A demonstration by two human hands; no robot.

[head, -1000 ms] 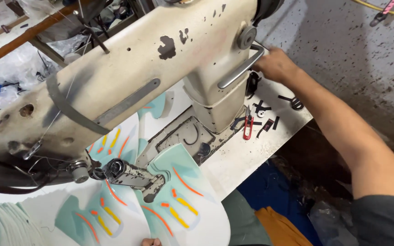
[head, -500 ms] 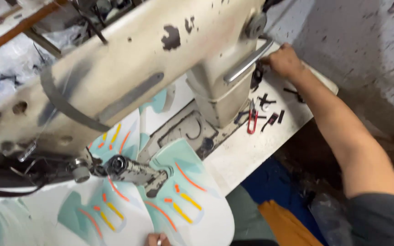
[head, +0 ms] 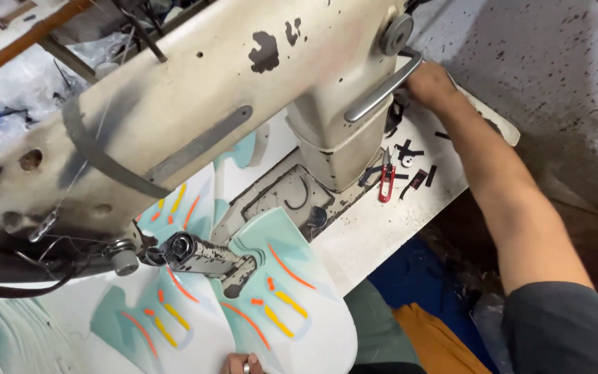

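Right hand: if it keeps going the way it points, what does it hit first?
Probably the sewing machine: the right hand points at its end by the metal handle. It looks almost touching, though depth is unclear.

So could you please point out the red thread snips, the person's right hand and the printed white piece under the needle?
red thread snips (head: 386,185), head view, on the red handle.
right hand (head: 429,82), head view, on the back of the hand.
printed white piece (head: 292,305), head view, on its middle.
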